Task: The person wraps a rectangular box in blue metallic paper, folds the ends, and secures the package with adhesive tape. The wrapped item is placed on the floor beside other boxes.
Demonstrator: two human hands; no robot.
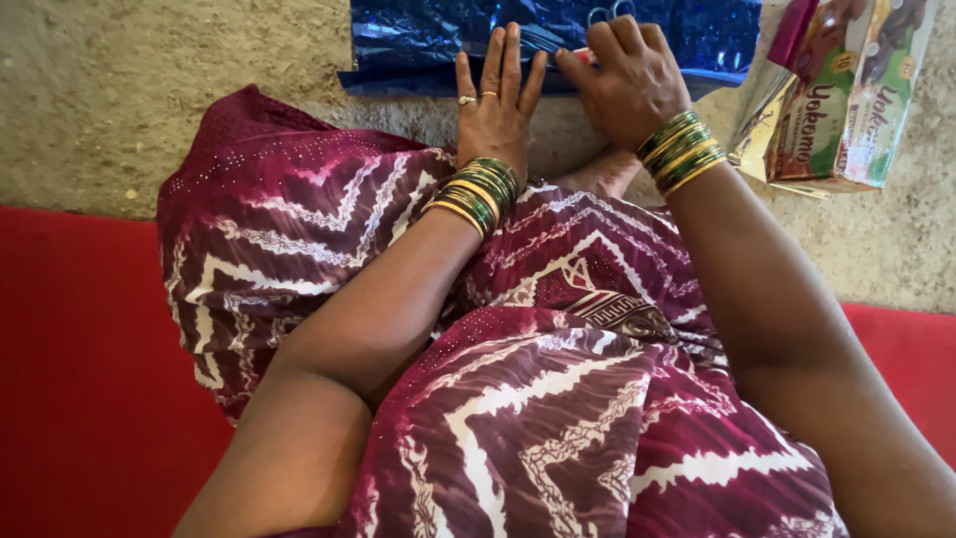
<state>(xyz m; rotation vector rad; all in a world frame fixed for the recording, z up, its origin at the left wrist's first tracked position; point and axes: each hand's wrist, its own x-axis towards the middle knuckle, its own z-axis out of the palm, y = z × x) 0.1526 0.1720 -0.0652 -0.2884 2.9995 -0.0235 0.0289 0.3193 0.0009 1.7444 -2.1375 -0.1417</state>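
A shiny blue foil sheet (428,45) lies flat on the rough floor at the top of the head view. My left hand (495,100) presses down on its near edge with fingers spread flat; it wears rings and green and gold bangles. My right hand (625,80) is curled beside it, its fingers pinching a small pink-red object (585,56) against the sheet; what the object is I cannot tell. Scissor handles (609,12) lie on the foil just above my right hand.
A stack of colourful printed packets (846,95) lies on the floor at the upper right. A red mat (90,379) runs under my lap, which is covered by maroon patterned cloth (558,399). My foot (602,174) shows below my right wrist.
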